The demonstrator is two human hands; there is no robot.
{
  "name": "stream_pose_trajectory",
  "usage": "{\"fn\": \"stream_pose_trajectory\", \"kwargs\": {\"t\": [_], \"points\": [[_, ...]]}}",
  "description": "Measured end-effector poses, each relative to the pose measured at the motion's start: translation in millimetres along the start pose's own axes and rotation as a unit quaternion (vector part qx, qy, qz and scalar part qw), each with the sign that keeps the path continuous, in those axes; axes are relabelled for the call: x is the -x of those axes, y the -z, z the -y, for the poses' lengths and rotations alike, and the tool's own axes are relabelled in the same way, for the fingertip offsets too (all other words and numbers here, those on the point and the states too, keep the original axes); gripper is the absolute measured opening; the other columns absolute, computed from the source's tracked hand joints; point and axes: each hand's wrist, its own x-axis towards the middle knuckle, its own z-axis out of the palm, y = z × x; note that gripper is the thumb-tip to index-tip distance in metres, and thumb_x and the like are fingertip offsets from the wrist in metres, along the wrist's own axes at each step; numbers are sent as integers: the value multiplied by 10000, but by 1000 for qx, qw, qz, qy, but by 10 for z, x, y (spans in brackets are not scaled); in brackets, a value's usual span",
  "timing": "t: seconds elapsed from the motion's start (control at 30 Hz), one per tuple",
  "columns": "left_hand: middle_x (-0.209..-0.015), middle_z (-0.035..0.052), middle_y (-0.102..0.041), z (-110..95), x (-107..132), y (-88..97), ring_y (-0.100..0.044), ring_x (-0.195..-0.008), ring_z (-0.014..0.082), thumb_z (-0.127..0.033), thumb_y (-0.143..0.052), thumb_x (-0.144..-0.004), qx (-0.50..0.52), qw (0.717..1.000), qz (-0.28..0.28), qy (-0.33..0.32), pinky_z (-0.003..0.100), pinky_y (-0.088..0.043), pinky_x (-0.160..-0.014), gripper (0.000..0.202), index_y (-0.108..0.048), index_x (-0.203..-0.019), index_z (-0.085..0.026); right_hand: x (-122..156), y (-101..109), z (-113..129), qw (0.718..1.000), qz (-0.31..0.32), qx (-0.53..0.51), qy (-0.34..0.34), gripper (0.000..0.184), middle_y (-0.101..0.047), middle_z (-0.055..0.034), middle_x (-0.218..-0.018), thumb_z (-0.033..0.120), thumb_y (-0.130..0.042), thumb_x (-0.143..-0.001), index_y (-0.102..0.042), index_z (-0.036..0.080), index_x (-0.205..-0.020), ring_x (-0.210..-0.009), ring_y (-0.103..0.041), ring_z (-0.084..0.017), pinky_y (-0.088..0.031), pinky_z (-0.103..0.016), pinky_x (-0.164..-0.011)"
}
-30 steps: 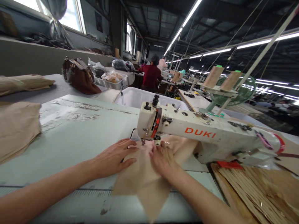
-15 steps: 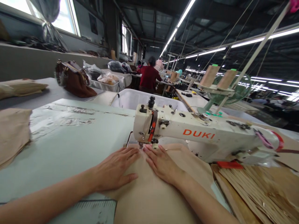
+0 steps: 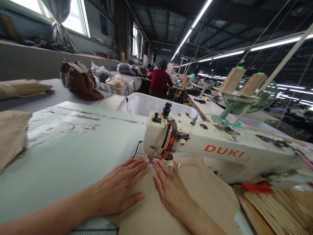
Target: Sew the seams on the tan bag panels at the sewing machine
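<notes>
A large piece of beige fabric (image 3: 144, 212) lies under the presser foot (image 3: 151, 160) of a white sewing machine (image 3: 193, 135) marked DUKI. My left hand (image 3: 122, 186) rests flat on its left part, thumb apart and fingertips just left of the foot. On the other side, my right hand (image 3: 168, 186) presses down with stretched fingers, their tips close to the foot and partly under the machine head. A short zipper (image 3: 187, 165) shows in the fabric right of my right hand. The stitching point itself is mostly hidden by the foot and fingertips.
Beige pieces (image 3: 12, 137) lie at the table's left edge. A stack of beige strips (image 3: 271, 209) sits at right, beside a red item (image 3: 258, 187). Behind stand a white bin (image 3: 156, 101), thread cones (image 3: 232, 80), a brown handbag (image 3: 80, 81) and a seated person (image 3: 160, 80).
The camera view has shifted, so the machine appears further right and lower. More fabric and the zipper show at right of the foot. Both hands stay flat beside the foot.
</notes>
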Motion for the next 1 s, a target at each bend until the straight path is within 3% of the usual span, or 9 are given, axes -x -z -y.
{"fn": "stream_pose_trajectory", "kwargs": {"t": [0.47,1.0], "points": [[-1556,72,-416,97,-15,-71,-351,-1446,263,-512,-498,-979,-6,999,27,17,480,-260,-1227,678,-283,-1555,-226,-95,7,-1,1000,1,-8,-8,482,-597,-118,-1383,307,-346,-1062,-388,173,-1523,-1384,-459,-267,-209,-602,-1211],[-1509,103,-478,91,2,-91,-426,-1401,288,-438,-606,-935,23,1000,-16,8,486,-300,-1209,695,-327,-1538,-233,-75,-18,-28,1000,-7,0,-5,486,-574,-119,-1409,318,-318,-1071,-367,176,-1533,-1397,-439,-266,-196,-589,-1216]]}}
